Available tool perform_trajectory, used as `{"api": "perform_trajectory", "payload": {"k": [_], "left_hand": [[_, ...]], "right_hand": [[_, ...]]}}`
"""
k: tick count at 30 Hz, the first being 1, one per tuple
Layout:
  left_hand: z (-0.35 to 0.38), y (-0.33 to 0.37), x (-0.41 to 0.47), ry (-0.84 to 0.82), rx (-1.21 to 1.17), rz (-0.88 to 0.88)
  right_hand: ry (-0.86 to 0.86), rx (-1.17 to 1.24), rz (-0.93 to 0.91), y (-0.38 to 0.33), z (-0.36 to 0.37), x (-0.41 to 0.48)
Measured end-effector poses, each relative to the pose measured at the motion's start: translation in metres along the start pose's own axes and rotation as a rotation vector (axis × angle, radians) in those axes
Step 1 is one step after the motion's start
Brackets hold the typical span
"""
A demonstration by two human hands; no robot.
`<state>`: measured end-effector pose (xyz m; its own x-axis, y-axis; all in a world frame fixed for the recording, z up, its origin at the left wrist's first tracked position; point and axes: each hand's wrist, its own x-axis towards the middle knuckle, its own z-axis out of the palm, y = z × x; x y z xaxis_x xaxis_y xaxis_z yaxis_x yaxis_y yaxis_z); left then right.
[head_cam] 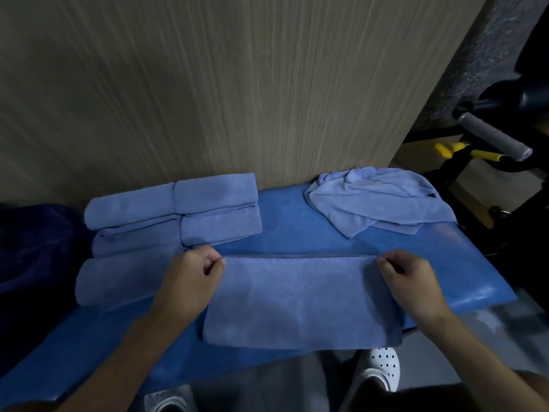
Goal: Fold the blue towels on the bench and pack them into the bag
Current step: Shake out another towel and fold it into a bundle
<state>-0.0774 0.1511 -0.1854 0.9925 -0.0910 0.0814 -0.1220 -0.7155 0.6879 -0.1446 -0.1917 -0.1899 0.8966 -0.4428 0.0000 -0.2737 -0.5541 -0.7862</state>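
A blue towel [300,301] lies flat on the blue padded bench [297,233], folded into a wide rectangle at the front. My left hand [193,278] pinches its far left corner. My right hand [410,281] pinches its far right corner. Several folded blue towels [175,215] sit stacked at the back left of the bench, and another folded one [118,278] lies in front of them. A crumpled heap of unfolded blue towels [377,197] rests at the back right. A dark blue bag [32,251] sits in shadow at the bench's left end.
A wood-grain wall panel [208,84] rises directly behind the bench. Gym equipment with a grey padded handle [493,135] and yellow parts [445,150] stands at the right. My white perforated shoes [380,367] show below the bench's front edge.
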Motion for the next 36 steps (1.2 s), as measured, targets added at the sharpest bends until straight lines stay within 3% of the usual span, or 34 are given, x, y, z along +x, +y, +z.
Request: {"api": "perform_trajectory", "payload": {"k": [7,28,30,33,36], "left_hand": [[0.008,0.003,0.008,0.043,0.297,0.043],[0.020,0.004,0.021,-0.024,0.515,0.030],[0.020,0.005,0.018,-0.004,0.575,0.100],[0.024,0.015,0.011,0.128,0.604,0.362],[0.035,0.032,-0.005,0.046,0.489,0.614]], "right_hand": [[0.015,-0.182,-0.051,0.004,0.006,0.009],[0.028,-0.407,-0.015,-0.004,0.015,0.010],[0.018,-0.504,-0.028,-0.004,0.016,0.008],[0.019,-0.524,-0.034,-0.004,0.016,0.009],[0.171,-0.577,-0.270,-0.013,0.014,0.000]]}}
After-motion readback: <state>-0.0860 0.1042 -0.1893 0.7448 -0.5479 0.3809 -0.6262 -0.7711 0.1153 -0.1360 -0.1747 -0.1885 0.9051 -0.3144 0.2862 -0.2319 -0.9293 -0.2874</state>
